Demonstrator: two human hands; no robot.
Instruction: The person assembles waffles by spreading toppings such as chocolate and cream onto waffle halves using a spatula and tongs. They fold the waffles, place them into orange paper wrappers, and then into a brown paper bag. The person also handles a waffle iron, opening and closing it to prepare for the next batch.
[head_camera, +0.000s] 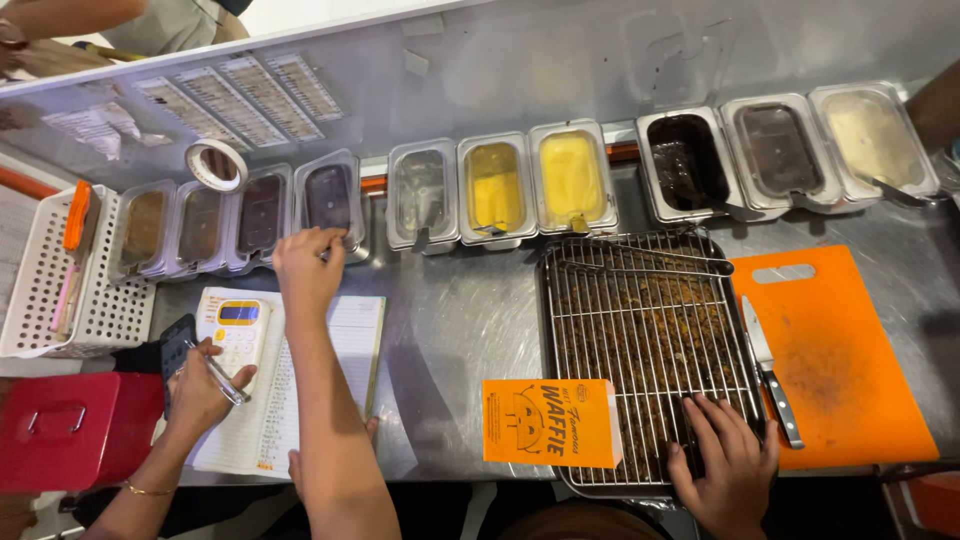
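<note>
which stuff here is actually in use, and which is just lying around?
In use:
- left hand at the lidded dark sauce tub
- right hand flat on the wire rack

Lying about:
- knife on the orange cutting board
- orange paper sleeve
- tape roll
- red box
- white basket

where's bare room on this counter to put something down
Bare steel counter lies between the notebook and the wire rack, below the sauce tubs. The orange cutting board is free right of the knife. The left end is crowded: white basket, calculator, red box.
</note>
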